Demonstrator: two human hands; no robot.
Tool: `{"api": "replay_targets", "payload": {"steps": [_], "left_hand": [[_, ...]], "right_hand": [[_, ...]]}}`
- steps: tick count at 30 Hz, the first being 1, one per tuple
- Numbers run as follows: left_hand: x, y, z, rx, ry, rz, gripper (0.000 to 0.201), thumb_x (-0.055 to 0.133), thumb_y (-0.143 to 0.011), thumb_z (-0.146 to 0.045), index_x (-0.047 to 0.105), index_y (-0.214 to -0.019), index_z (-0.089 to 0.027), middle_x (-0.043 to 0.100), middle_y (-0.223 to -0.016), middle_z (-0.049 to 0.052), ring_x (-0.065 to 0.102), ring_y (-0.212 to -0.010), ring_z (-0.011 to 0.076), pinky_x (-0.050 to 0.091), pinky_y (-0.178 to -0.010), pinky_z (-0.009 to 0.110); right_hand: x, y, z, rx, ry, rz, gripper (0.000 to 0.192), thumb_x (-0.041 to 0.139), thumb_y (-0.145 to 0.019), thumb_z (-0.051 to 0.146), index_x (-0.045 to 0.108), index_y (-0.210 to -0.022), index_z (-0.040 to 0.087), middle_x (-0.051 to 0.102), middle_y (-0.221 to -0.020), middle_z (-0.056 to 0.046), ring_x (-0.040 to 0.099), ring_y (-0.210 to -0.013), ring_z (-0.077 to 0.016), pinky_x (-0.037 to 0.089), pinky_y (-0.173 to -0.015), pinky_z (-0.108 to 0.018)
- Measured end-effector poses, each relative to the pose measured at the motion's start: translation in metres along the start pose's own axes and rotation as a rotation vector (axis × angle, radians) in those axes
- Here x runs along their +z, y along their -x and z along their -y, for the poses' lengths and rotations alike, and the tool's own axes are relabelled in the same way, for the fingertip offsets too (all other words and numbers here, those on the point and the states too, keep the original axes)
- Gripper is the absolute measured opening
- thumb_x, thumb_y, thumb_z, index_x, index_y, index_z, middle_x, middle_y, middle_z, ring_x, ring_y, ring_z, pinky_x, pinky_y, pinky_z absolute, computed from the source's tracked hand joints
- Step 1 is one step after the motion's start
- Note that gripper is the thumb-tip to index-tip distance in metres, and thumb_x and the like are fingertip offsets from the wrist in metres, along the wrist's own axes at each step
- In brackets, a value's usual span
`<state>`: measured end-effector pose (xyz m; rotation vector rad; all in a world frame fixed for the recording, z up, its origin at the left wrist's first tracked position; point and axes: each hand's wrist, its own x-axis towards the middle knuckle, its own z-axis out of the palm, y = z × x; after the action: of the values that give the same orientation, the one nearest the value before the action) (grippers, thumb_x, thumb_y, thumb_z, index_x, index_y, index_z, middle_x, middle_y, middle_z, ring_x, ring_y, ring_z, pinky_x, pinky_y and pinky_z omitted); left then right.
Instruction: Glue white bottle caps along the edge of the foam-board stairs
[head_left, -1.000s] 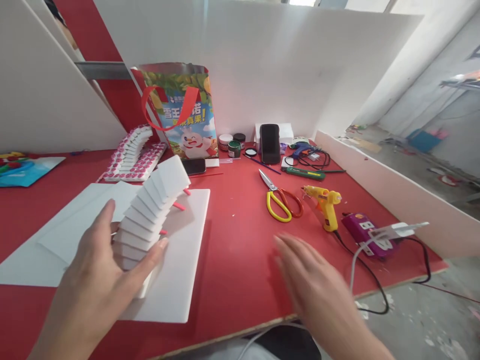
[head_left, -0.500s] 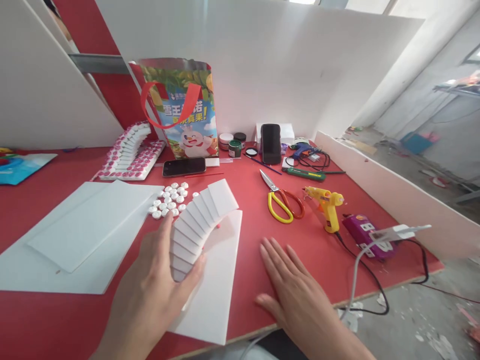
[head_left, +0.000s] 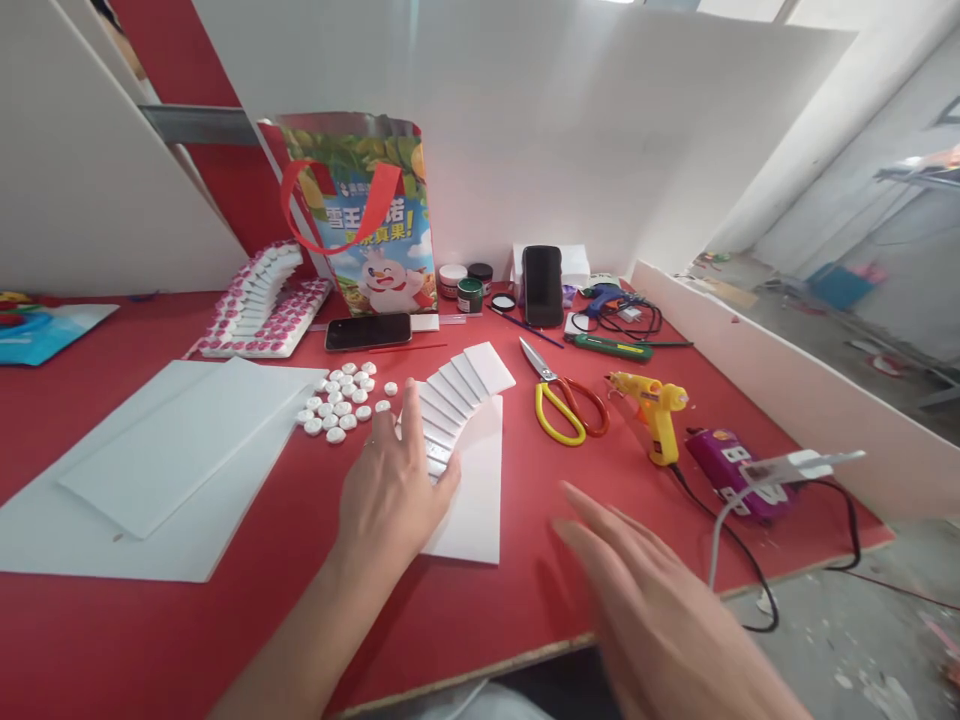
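My left hand [head_left: 391, 490] is wrapped round the near part of a curved white foam-board piece [head_left: 459, 388], made of several overlapping slats. The piece stands on a flat white board [head_left: 478, 500], and my fingers and palm hide its lower left portion. Small white rosette-like discs [head_left: 343, 397] lie in a loose group just left of it. My right hand [head_left: 664, 600], slightly smeared by motion, is at the front edge of the red table [head_left: 510, 610] with its fingers stretched out and nothing in them.
Scissors [head_left: 555, 392], a yellow glue gun [head_left: 651, 408] and a purple can-like object [head_left: 739, 475] with a white cable lie to the right. Larger white boards [head_left: 180, 450] rest at left. Behind are a printed bag [head_left: 382, 230], phones, paint jars and a pink-dotted white model [head_left: 259, 315].
The curved piece and its board have moved away from me and rightward with my left hand. My right hand has shifted right and nearer to me, apparently lifting off the table.
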<state>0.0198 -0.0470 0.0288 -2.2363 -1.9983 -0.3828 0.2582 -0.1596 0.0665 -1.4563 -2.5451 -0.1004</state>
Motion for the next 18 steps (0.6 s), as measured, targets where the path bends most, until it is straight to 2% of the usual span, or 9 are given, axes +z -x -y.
{"api": "replay_targets", "payload": {"steps": [1,3,5,8,11,12,14,16,18], "left_hand": [[0.0,-0.002,-0.001,-0.023,-0.01,-0.003,0.076,0.053,-0.098,-0.042,0.027,-0.158,-0.002,0.061,-0.126,0.028,0.073,-0.096,0.034,0.06,-0.071,0.038],[0.002,-0.005,0.0,-0.041,0.008,-0.019,0.079,0.054,-0.099,-0.048,0.028,-0.157,-0.001,0.059,-0.13,0.031,0.073,-0.102,0.0372,0.061,-0.074,0.041],[0.006,-0.005,0.005,-0.011,0.068,-0.044,0.088,0.055,-0.097,-0.058,0.026,-0.158,-0.002,0.055,-0.138,0.034,0.07,-0.113,0.0409,0.062,-0.076,0.042],[0.009,-0.006,0.023,0.032,0.187,-0.086,0.091,0.052,-0.094,-0.068,0.028,-0.159,-0.009,0.051,-0.147,0.032,0.065,-0.124,0.0435,0.063,-0.075,0.043],[0.001,-0.019,0.049,0.01,0.365,-0.159,0.075,0.048,-0.099,-0.062,0.037,-0.155,-0.014,0.057,-0.139,0.026,0.073,-0.103,0.033,0.063,-0.071,0.04],[-0.004,-0.025,0.057,-0.01,0.442,-0.199,0.071,0.049,-0.1,-0.059,0.039,-0.153,-0.014,0.059,-0.133,0.023,0.074,-0.092,0.0276,0.062,-0.069,0.038],[-0.014,-0.04,0.071,-0.06,0.541,-0.291,0.068,0.057,-0.097,-0.056,0.045,-0.149,-0.015,0.061,-0.125,0.02,0.072,-0.085,0.0243,0.061,-0.064,0.036],[-0.02,-0.052,0.076,-0.08,0.652,-0.39,0.059,0.06,-0.095,-0.054,0.054,-0.141,-0.018,0.061,-0.123,0.016,0.071,-0.088,0.0236,0.061,-0.067,0.035],[-0.019,-0.057,0.072,-0.095,0.825,-0.414,0.051,0.057,-0.098,-0.052,0.056,-0.139,-0.02,0.062,-0.125,0.014,0.072,-0.096,0.0237,0.063,-0.075,0.036]], "right_hand": [[0.004,-0.028,0.007,-0.018,-0.012,0.086,0.056,0.055,-0.092,0.018,0.055,-0.147,0.007,0.055,-0.149,-0.031,0.06,-0.134,-0.0429,0.06,-0.098,-0.051],[0.016,-0.076,0.018,-0.009,-0.06,0.295,0.083,0.073,-0.087,0.038,0.044,-0.156,0.002,0.044,-0.154,-0.038,0.049,-0.141,-0.0505,0.053,-0.105,-0.061],[0.027,-0.108,0.023,0.035,-0.091,0.469,0.099,0.081,-0.082,0.047,0.04,-0.158,-0.001,0.036,-0.157,-0.039,0.039,-0.148,-0.0502,0.043,-0.115,-0.062],[0.038,-0.133,0.024,0.141,-0.078,0.547,0.088,0.074,-0.09,0.045,0.041,-0.157,-0.001,0.029,-0.162,-0.036,0.03,-0.154,-0.0454,0.034,-0.122,-0.06],[0.037,-0.141,0.021,0.169,-0.084,0.559,0.082,0.073,-0.092,0.042,0.043,-0.155,-0.002,0.029,-0.163,-0.035,0.032,-0.154,-0.0442,0.034,-0.123,-0.056],[0.035,-0.143,0.018,0.168,-0.105,0.56,0.082,0.075,-0.09,0.041,0.047,-0.152,-0.003,0.032,-0.162,-0.035,0.034,-0.152,-0.0452,0.034,-0.123,-0.056],[0.029,-0.147,0.007,0.172,-0.21,0.525,0.069,0.078,-0.088,0.035,0.059,-0.143,-0.002,0.042,-0.158,-0.034,0.044,-0.147,-0.0459,0.037,-0.121,-0.056],[0.024,-0.155,-0.01,0.215,-0.453,0.395,0.042,0.07,-0.092,0.025,0.07,-0.13,0.007,0.058,-0.148,-0.026,0.058,-0.137,-0.0411,0.043,-0.117,-0.055],[0.021,-0.164,-0.028,0.31,-0.865,0.196,0.03,0.059,-0.095,0.021,0.074,-0.12,0.016,0.072,-0.133,-0.017,0.068,-0.126,-0.0333,0.048,-0.113,-0.052]]}}
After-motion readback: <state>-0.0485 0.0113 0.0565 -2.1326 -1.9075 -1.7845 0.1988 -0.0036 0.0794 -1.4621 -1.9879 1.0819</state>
